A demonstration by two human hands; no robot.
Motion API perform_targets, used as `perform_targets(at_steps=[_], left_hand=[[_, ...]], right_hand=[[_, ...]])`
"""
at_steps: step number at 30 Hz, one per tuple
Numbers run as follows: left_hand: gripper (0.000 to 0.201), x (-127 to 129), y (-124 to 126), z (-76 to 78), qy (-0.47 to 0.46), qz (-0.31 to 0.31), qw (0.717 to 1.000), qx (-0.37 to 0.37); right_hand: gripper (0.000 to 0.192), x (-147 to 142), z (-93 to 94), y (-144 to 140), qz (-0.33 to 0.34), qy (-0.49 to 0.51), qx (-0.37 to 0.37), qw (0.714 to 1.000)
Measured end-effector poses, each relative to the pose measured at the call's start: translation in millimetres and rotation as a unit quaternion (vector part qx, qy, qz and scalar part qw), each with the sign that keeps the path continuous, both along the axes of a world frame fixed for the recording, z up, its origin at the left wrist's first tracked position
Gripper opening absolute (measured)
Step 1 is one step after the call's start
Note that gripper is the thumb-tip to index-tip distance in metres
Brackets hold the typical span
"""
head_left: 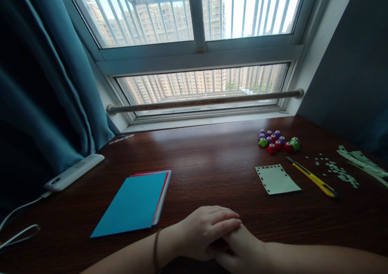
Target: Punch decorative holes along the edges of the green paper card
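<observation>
Left hand point(209, 226) lies over right hand point(244, 241), its fingers together, nothing else visibly held; right fingers mostly hidden, so grip cannot be told. Flat blue-topped stack of rectangular paper sheets point(135, 204) rests on dark brown wood-grain table point(212, 173), left of the fingers, left hand nearer, long axis slanting rightward toward window point(198, 55). Pale-green square paper with dark-spotted edges point(280, 181): ahead-right, right hand nearer.

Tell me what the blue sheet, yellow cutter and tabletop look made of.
Blue sheet: likely matte paper or thin card; flat, crisp-edged.
Yellow cutter: probably smooth plastic, by its solid bright colour; the thin grey blade looks metal.
Tabletop: satin wood or wood-look laminate; streaky grain, soft reflections.
</observation>
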State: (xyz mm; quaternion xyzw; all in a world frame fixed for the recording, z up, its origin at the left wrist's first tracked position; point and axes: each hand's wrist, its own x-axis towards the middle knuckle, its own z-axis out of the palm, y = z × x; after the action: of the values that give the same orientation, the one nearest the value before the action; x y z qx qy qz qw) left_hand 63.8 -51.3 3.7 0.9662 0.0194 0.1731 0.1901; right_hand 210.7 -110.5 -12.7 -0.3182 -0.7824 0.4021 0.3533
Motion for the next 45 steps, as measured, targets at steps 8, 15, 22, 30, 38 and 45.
perform_targets(at_steps=[8, 15, 22, 30, 38, 45], left_hand=[[0.058, 0.1, -0.4, 0.6, -0.004, -0.002, 1.0, -0.002], [0.058, -0.2, -0.2, 1.0, 0.0, 0.0, 1.0, 0.0], [0.058, 0.1, -0.3, 1.4, 0.002, -0.001, 1.0, 0.004], [0.057, 0.6, -0.5, 1.7, -0.003, 0.001, 1.0, 0.006], [0.058, 0.3, -0.3, 0.6, 0.0, -0.001, 1.0, 0.006], [0.058, 0.6, -0.3, 0.8, -0.003, 0.0, 1.0, 0.007]], right_hand=[[0.039, 0.3, -0.3, 0.1, 0.005, 0.003, 0.0, 1.0], [0.038, 0.7, 1.6, 0.9, 0.005, -0.011, 0.004, 1.0], [0.04, 1.5, 0.5, 0.7, 0.007, -0.01, -0.002, 1.0], [0.04, -0.2, 1.6, -0.7, 0.011, 0.004, 0.0, 1.0], [0.041, 0.4, 2.5, 0.4, 0.007, -0.016, -0.012, 1.0], [0.04, 0.2, 2.7, -0.3, 0.002, -0.015, -0.006, 1.0]])
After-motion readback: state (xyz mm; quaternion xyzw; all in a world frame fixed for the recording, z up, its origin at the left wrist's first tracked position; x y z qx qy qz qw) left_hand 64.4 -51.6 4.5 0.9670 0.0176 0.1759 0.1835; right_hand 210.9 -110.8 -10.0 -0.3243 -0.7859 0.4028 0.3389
